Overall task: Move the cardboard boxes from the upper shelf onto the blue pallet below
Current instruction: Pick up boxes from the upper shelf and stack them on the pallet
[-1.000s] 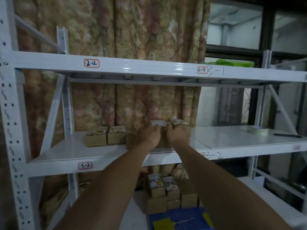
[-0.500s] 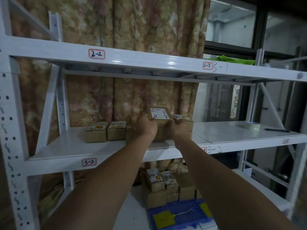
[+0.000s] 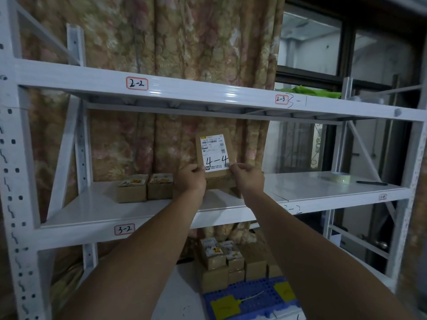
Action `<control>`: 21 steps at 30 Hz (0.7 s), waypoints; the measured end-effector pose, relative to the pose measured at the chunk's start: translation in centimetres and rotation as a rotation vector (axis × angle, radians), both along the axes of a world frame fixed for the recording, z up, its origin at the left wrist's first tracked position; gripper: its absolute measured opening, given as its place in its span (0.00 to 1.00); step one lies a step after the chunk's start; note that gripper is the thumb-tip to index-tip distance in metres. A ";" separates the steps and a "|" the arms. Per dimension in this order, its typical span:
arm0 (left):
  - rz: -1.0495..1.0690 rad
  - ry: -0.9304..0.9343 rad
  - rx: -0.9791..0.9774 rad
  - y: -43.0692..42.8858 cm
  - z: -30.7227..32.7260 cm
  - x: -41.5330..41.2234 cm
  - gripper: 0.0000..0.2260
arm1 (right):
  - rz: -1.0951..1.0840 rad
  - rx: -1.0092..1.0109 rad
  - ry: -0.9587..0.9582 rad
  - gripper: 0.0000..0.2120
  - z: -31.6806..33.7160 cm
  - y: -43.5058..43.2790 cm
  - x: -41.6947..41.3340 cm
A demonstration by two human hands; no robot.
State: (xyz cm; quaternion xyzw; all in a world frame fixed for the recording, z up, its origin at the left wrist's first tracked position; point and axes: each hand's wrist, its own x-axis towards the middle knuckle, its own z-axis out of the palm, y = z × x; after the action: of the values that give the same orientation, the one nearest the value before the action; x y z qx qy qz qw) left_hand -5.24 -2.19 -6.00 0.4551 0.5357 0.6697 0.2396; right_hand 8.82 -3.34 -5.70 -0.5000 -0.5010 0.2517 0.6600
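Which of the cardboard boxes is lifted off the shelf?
The box marked 4-4: the left hand and right hand hold it up, label toward the camera. The others sit on the shelf or down at the pallet.

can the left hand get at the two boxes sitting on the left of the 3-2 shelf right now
Probably not yet: the left hand is busy gripping the lifted 4-4 box together with the right hand. The way itself looks free: nothing stands before the two boxes on the shelf.
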 end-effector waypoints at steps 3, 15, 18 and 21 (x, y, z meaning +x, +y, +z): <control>-0.066 -0.065 0.042 -1.2 0.4 0.7 0.08 | -0.077 0.016 -0.086 0.16 0.1 -1.0 1.1; -0.316 -0.109 0.111 -4.4 -0.7 11.0 0.12 | -0.376 0.056 -0.095 0.15 -2.0 -6.8 11.1; -0.415 -0.073 0.101 -5.3 -1.3 15.1 0.13 | -0.451 0.046 -0.076 0.15 -2.8 -9.3 14.8; -0.500 0.001 0.118 -6.4 -2.4 19.7 0.11 | -0.564 0.041 -0.125 0.14 -3.8 -11.4 19.2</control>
State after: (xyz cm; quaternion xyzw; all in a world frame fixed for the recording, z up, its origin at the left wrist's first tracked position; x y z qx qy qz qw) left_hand 14.47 -8.61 -8.37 0.5870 0.3667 0.6195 0.3705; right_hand 28.00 -14.77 -9.45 -0.6208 -0.3869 0.0167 0.6817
